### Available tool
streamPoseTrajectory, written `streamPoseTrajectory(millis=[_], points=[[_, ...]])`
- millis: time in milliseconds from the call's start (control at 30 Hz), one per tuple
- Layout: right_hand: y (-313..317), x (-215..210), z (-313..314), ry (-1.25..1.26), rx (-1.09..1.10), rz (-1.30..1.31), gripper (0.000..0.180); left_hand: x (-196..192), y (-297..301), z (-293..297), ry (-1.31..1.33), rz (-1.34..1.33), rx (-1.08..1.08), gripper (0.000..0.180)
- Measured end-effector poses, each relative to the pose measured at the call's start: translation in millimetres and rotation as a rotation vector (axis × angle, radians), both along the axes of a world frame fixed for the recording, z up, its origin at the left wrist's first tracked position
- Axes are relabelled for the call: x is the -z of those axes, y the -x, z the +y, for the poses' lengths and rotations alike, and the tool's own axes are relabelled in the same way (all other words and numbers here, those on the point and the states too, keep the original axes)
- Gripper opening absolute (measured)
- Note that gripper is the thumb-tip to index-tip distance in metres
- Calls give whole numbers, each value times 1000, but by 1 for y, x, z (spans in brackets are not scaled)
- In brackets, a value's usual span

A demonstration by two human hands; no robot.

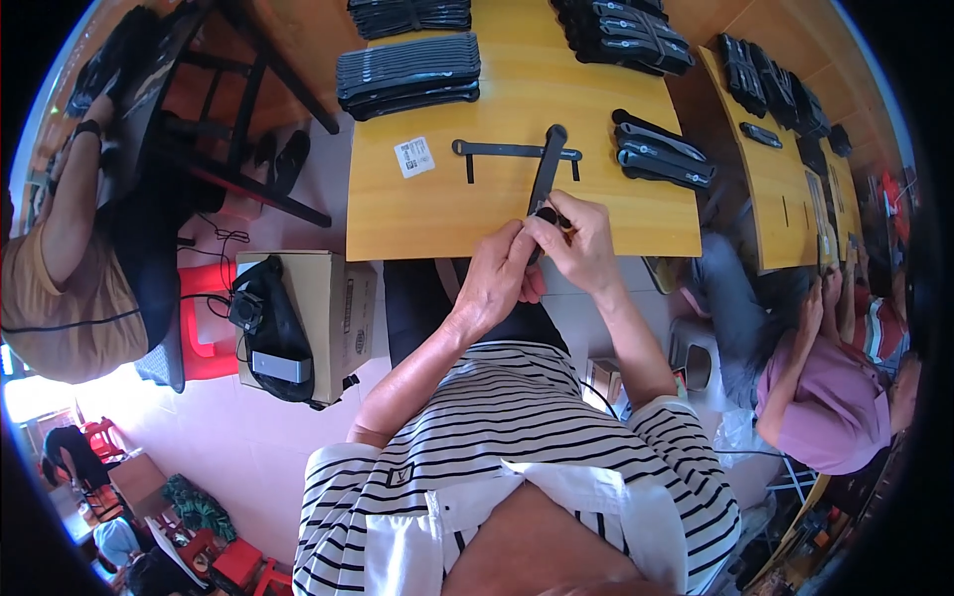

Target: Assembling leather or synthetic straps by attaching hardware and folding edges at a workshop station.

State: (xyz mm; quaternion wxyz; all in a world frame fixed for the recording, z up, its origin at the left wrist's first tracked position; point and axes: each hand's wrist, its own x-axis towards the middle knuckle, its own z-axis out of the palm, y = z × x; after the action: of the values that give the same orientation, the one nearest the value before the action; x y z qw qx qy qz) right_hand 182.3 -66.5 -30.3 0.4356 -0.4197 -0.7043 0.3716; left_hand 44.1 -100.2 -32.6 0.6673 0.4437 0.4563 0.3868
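Both hands (494, 270) were closed, pinching the near end of a dark strap (548, 174) at the bench (417, 223) edge. Second strap (507, 150) lay crosswise behind, label (413, 157) to its left; stacks (407, 68) lined the far side, bundle (664, 154) at right; yellow wood showed front left.

A narrow, dark strap (548, 169) is slanting away from the hands (584, 241), its rounded far end showing beyond a similar flat strap (507, 150) that is lying crosswise on the worktop (417, 223). The near portion (partly hidden from view) is being gripped near the worktop's front edge.
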Motion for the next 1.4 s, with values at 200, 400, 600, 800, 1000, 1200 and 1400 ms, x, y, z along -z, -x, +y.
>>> streamPoseTrajectory(millis=[200, 400, 600, 800, 1000, 1200, 1400], points=[[7, 13, 1, 231, 44, 226, 25, 2, -3, 0, -32, 71, -45, 37], [-1, 10, 37, 17, 202, -5, 26, 0, -1, 7, -71, 113, -52, 34], [-24, 13, 112, -17, 252, -73, 33, -3, 4, 6, -83, 113, -76, 34], [-61, 20, 191, -105, 315, -250, 34, -5, 10, -4, -86, 129, -36, 34], [-79, 4, 237, -269, 444, -453, 36, -11, 23, -11, -73, 114, -46, 33], [-99, -10, 269, -288, 670, -534, 36, -9, 37, -22, -73, 124, -4, 31], [-174, -58, 289, -344, 671, -249, 40, 0, 65, -52, 100, 76, -40, 27]])
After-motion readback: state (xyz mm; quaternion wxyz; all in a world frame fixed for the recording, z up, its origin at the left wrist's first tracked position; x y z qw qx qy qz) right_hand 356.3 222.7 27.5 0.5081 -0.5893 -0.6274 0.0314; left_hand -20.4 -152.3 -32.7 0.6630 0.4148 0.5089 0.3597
